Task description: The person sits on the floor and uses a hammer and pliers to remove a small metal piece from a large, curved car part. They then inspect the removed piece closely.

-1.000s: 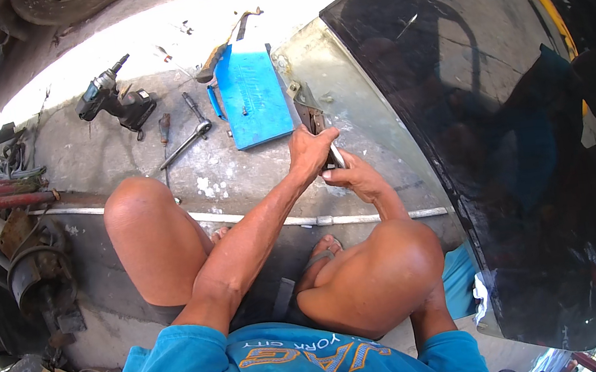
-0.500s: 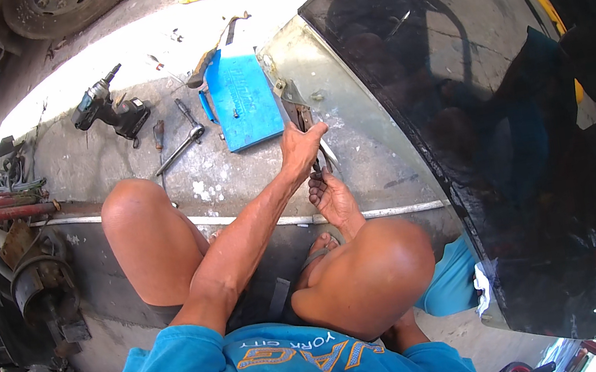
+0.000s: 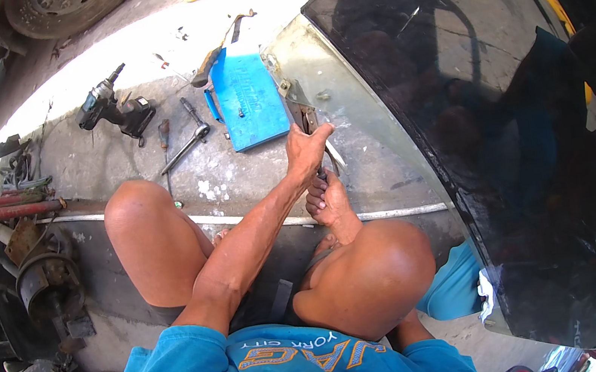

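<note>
My left hand (image 3: 306,148) is closed on a long metal bracket assembly (image 3: 298,101), brownish with pale metal edges, lying along the right side of a blue case (image 3: 251,97). Just below, my right hand (image 3: 327,201) is turned with curled fingers around a dark slim piece (image 3: 321,175) at the assembly's near end; whether it is a tool cannot be told. Left of the case lie a ratchet (image 3: 186,147), a screwdriver (image 3: 164,136) and a cordless drill (image 3: 112,109). A hammer-like tool (image 3: 213,57) rests at the case's top edge.
A large dark glass panel (image 3: 507,156) fills the right side beside me. A wheel (image 3: 60,10) is at the top left. Red bars (image 3: 5,213) and greasy metal parts (image 3: 49,285) crowd the left. A white pipe (image 3: 393,213) runs crosswise near my feet.
My right hand has shifted down and left, turning palm-up with its fingers curled at the near end of the bracket. My left hand stays gripping the bracket, slightly further left in view.
</note>
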Demonstrator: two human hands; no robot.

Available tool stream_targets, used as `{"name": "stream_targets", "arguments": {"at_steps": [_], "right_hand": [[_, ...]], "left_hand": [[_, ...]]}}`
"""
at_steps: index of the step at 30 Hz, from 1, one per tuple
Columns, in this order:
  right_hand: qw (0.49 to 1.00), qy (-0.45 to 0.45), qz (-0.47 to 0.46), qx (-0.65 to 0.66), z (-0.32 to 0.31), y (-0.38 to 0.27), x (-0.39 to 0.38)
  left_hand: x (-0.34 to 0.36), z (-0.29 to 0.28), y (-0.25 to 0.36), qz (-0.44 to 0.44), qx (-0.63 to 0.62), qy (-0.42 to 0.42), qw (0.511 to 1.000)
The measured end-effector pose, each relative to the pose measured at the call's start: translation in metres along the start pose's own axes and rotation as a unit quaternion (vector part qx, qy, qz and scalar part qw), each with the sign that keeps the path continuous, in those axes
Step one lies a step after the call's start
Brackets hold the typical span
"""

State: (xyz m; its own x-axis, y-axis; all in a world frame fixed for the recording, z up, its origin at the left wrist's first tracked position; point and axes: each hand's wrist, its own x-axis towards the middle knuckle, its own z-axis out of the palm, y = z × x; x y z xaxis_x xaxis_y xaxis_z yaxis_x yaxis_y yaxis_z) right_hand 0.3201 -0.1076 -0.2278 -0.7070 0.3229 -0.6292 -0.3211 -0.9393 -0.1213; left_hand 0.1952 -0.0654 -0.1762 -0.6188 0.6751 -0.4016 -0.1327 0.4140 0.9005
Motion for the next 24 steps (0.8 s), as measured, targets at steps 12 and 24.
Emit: {"name": "stream_targets", "arguments": {"at_steps": [12,24], "right_hand": [[0.934,-0.030,-0.031,-0.355,0.037,-0.085,-0.033],[0.860,0.056,-0.041,-0.506,0.048,-0.083,0.003]], "left_hand": [[-0.006,-0.002,0.011,-0.029,0.028,-0.009,0.999],[-0.005,0.000,0.002,-0.007,0.054,-0.014,0.998]]}}
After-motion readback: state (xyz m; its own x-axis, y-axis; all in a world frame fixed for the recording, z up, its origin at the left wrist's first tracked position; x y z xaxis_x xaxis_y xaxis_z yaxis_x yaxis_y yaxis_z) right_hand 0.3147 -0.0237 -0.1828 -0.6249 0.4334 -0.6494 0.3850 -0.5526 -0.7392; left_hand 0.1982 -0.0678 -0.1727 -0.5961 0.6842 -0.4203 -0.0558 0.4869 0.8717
